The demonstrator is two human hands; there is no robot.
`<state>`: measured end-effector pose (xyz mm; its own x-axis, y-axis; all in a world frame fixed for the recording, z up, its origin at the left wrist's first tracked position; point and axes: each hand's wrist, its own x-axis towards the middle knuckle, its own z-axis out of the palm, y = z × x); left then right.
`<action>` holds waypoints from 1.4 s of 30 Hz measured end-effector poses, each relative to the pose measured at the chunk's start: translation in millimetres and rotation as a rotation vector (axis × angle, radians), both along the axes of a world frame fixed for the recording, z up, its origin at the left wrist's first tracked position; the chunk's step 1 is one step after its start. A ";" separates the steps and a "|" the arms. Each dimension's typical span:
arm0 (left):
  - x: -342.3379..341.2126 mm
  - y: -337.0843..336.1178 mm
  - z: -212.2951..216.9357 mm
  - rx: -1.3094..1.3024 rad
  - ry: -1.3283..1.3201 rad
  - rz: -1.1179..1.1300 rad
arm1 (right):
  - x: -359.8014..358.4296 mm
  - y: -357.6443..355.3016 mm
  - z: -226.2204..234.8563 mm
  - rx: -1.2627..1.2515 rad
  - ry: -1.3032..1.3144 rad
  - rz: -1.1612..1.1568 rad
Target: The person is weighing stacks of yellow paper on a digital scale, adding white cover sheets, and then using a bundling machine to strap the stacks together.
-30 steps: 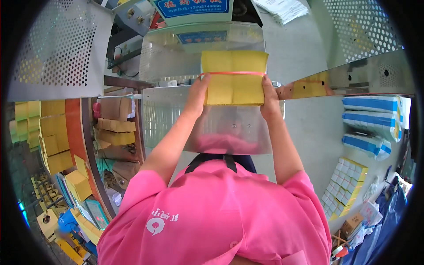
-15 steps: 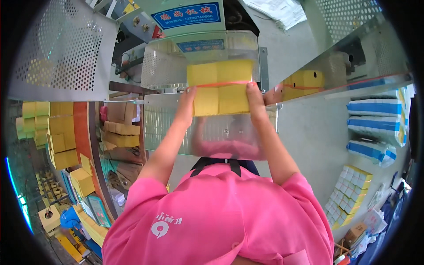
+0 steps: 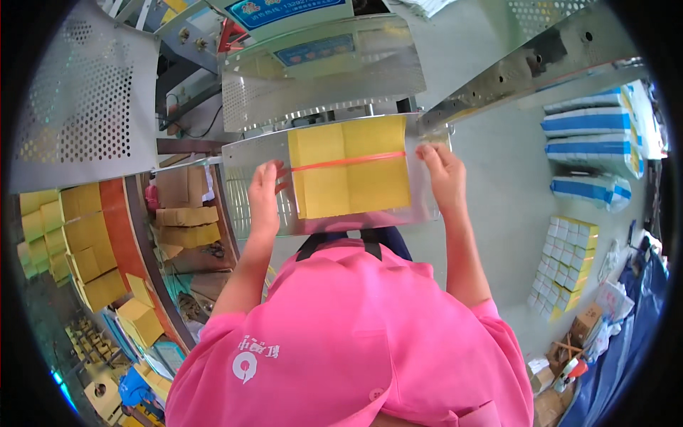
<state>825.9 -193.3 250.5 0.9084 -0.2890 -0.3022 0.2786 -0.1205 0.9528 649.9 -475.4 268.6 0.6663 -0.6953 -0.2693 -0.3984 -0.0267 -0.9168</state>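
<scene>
A flat yellow bundle of paper packs with a red rubber band around it (image 3: 348, 167) lies on a shiny metal tray (image 3: 245, 167) of a big silver machine (image 3: 313, 67). The bundle sits in the middle of the tray, a bit closer to its right edge. Its long side runs left to right, and the red band runs the same way across its middle.

The left hand (image 3: 263, 188) is at the left edge of the bundle. Its fingers are curled a little, and the fingertips touch the bundle where the red band ends. The right hand (image 3: 441, 171) is at the right edge of the bundle. Its fingers are close together and press on the tray just beside the bundle's top right corner. I cannot tell if they pinch the bundle or only touch it. So the bundle lies between the two hands, and both hands are about as near to it.

A pink shirt (image 3: 356, 334) fills the bottom of the view. Stacks of yellow cardboard boxes (image 3: 78, 242) stand on the left. On the right are blue and white wrapped packs (image 3: 590, 128) and a block of small white and yellow boxes (image 3: 565, 263) on the grey floor (image 3: 512, 213).
</scene>
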 end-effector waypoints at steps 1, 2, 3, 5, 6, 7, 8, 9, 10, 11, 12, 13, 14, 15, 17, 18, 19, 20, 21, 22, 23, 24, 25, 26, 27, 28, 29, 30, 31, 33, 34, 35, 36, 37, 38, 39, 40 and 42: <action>4.8 -0.3 -3.5 -0.023 0.049 -0.069 | 6.2 3.1 -5.3 -0.006 0.004 -0.015; 7.3 -4.2 -6.9 -0.027 0.051 -0.081 | 15.9 9.1 -9.7 0.083 -0.108 -0.067; 6.2 -12.7 -11.7 -0.122 0.159 -0.101 | 21.7 18.4 -13.1 0.172 -0.222 -0.118; -3.0 -21.3 -16.6 -0.214 0.265 -0.133 | 29.3 41.7 -16.3 0.264 -0.270 -0.171; -10.7 -21.7 -18.0 -0.277 0.355 -0.156 | 31.7 49.7 -19.9 0.359 -0.321 -0.212; -14.9 -24.9 -19.1 -0.344 0.449 -0.192 | 23.0 45.9 -34.5 0.331 -0.262 -0.222; -15.2 -23.4 -14.3 -0.342 0.456 -0.221 | 14.8 45.1 -43.0 0.323 -0.266 -0.251; -14.3 -20.6 -8.2 -0.349 0.515 -0.263 | 6.0 43.3 -51.1 0.359 -0.163 -0.229; -12.5 -17.3 -4.1 -0.354 0.576 -0.312 | -1.7 42.2 -53.2 0.395 -0.061 -0.215; -3.7 -12.2 -7.0 -0.276 0.573 -0.290 | -3.3 37.6 -46.0 0.441 -0.022 -0.191; 10.9 -6.9 -12.4 -0.201 0.573 -0.281 | -1.7 30.8 -39.2 0.482 0.017 -0.181; 23.0 -9.8 -18.8 -0.173 0.567 -0.295 | -2.9 26.4 -49.1 0.372 0.073 -0.254; 37.0 -7.9 -17.3 -0.145 0.551 -0.304 | 8.3 30.1 -51.3 0.148 0.068 -0.312; 49.3 -7.4 -17.3 -0.139 0.504 -0.367 | 17.4 20.1 -79.8 -0.535 0.264 -0.085; 53.9 -14.5 -20.8 -0.110 0.460 -0.395 | 42.1 39.4 -102.2 -0.055 -0.279 -0.317; 58.2 -15.7 -47.4 -0.035 0.415 -0.410 | 47.8 33.8 -146.1 -0.105 -0.465 -0.275; 49.6 -14.1 -48.4 0.019 0.415 -0.330 | 56.7 49.5 -138.8 -0.301 -0.154 -0.209; 38.3 -16.1 -40.8 0.009 0.433 -0.332 | 51.0 66.0 -115.4 -0.180 -0.039 -0.251; 25.4 -18.4 -28.8 0.004 0.451 -0.345 | 31.3 76.5 -96.2 -0.100 -0.060 -0.269; 5.5 -24.0 -18.0 -0.003 0.492 -0.360 | 5.1 84.3 -84.0 -0.021 -0.087 -0.284; -22.7 -32.4 -7.6 -0.009 0.535 -0.382 | -25.9 90.0 -91.8 -0.034 -0.122 -0.343; -48.6 -37.0 -0.7 -0.013 0.533 -0.419 | -53.9 96.5 -101.5 -0.040 -0.164 -0.392; -71.3 -38.9 2.9 0.007 0.562 -0.428 | -80.8 106.1 -96.9 0.013 -0.162 -0.461; -92.5 -40.0 4.3 0.029 0.589 -0.436 | -110.8 118.0 -89.1 0.068 -0.162 -0.530; -113.5 -42.4 6.5 0.036 0.587 -0.470 | -143.5 128.4 -78.4 0.142 -0.194 -0.610; -136.4 -46.7 6.1 0.077 0.504 -0.599 | -177.9 137.3 -71.9 0.211 -0.232 -0.687; -161.4 -55.2 4.9 0.115 0.420 -0.734 | -214.8 148.1 -78.9 0.226 -0.250 -0.763; -186.5 -64.9 5.5 0.112 0.409 -0.767 | -249.7 158.4 -87.7 0.245 -0.274 -0.829; -212.2 -76.9 3.5 0.097 0.537 -0.826 | -282.4 166.6 -79.9 0.332 -0.310 -0.897; -253.0 -96.9 -16.8 0.139 0.681 -0.934 | -341.6 182.6 -61.8 0.440 -0.363 -1.038; -287.8 -109.9 -18.3 0.124 0.659 -0.965 | -372.9 187.9 -63.0 0.454 -0.375 -1.111; -327.7 -124.4 -18.1 0.153 0.624 -1.030 | -407.8 189.1 -74.8 0.423 -0.408 -1.127; -363.5 -137.1 -16.4 0.194 0.586 -1.100 | -438.6 193.9 -94.8 0.471 -0.496 -1.198; -395.2 -148.4 -15.9 0.287 0.472 -1.141 | -462.7 198.7 -104.9 0.531 -0.583 -1.263; -429.8 -158.4 -7.3 0.284 0.449 -1.161 | -491.2 195.6 -94.6 0.520 -0.610 -1.272; -464.5 -169.8 2.3 0.297 0.442 -1.205 | -519.1 192.0 -84.0 0.510 -0.599 -1.314; -500.2 -179.6 14.0 0.305 0.439 -1.242 | -550.2 187.5 -71.0 0.500 -0.580 -1.350; -559.9 -200.2 23.0 0.277 0.420 -1.316 | -604.7 183.7 -68.3 0.459 -0.616 -1.398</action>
